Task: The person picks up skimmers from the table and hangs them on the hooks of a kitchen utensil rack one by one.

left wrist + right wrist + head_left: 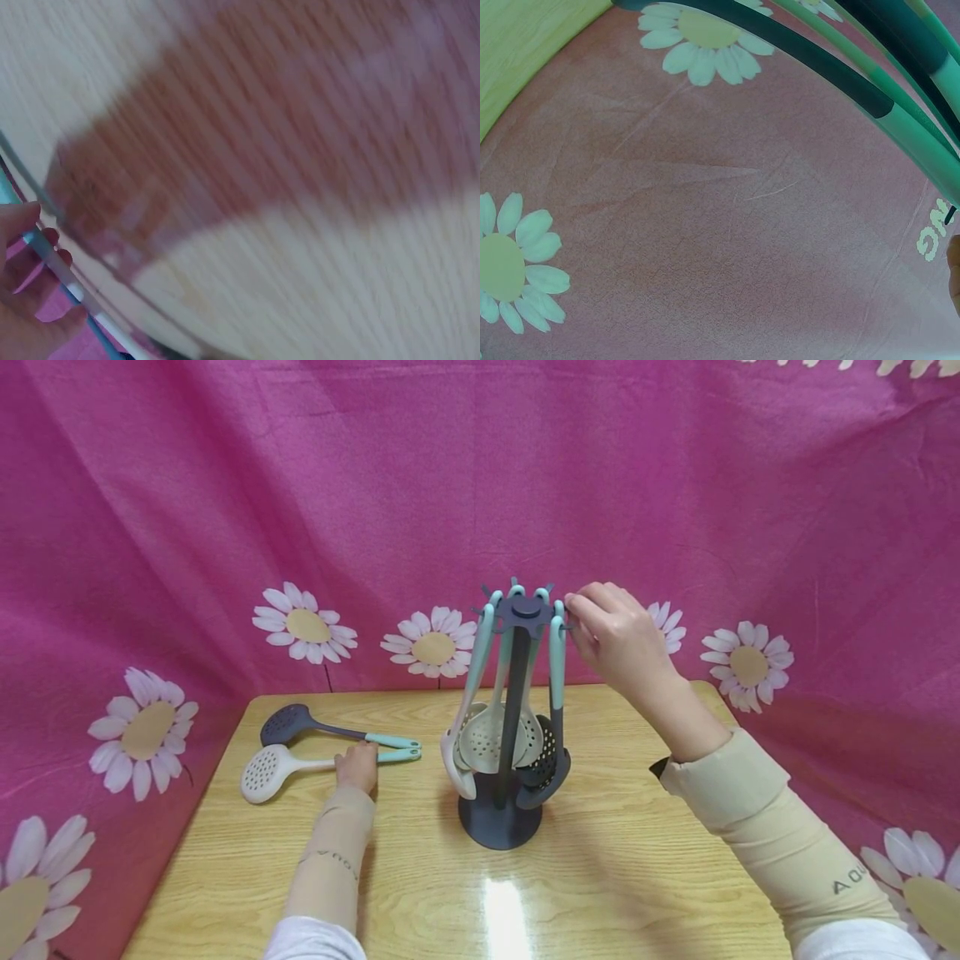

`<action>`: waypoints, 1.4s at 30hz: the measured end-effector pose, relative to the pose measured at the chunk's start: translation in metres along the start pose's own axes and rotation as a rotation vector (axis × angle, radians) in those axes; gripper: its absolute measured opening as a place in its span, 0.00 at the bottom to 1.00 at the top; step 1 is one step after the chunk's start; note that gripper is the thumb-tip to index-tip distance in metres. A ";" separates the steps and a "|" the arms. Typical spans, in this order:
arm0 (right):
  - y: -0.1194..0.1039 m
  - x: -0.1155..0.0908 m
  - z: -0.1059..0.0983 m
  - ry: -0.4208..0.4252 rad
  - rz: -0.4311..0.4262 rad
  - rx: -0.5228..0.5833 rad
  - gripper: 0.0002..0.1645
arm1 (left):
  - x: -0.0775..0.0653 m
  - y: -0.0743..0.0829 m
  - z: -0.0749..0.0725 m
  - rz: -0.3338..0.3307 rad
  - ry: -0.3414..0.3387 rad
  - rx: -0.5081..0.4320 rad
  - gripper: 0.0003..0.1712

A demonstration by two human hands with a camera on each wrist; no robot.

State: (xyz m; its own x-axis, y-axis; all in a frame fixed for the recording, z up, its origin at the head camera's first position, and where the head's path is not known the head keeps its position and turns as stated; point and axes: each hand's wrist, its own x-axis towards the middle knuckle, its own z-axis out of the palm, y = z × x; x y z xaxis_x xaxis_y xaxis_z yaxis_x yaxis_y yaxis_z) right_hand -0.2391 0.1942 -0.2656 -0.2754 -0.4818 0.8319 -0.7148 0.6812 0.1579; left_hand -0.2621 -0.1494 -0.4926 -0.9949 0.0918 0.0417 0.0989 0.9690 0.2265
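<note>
My left hand (pixel 356 768) grips the handle of a white skimmer (pixel 262 774) lying on the table at left. In the left wrist view, the hand's fingers (pixel 22 262) curl around this pale handle. Just behind it lies a dark skimmer (pixel 287 724) with a teal handle end. At centre stands a dark utensil stand (pixel 501 827), hung with several teal-handled utensils. My right hand (pixel 618 631) has its bent fingers at the stand's top right, beside the handle top of a dark ladle (pixel 551 785). Whether they pinch anything there is hidden.
The wooden table (pixel 630 877) reaches back to a pink cloth (pixel 375 510) with printed daisies. Both forearms come in from the near side, one on each side of the stand. White utensils (pixel 483 739) hang at the left and middle of the stand.
</note>
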 end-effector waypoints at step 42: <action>0.001 0.000 0.001 -0.014 0.011 0.000 0.06 | 0.017 0.048 -0.105 0.393 0.317 -0.163 0.09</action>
State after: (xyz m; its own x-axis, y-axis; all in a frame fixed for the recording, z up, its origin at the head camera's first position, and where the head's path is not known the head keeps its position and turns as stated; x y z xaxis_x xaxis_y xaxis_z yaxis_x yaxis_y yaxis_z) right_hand -0.2403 0.1948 -0.2662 -0.2922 -0.4824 0.8258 -0.7121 0.6861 0.1488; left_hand -0.2724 -0.1251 -0.3793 -0.8297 0.3429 0.4405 0.4905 0.8246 0.2818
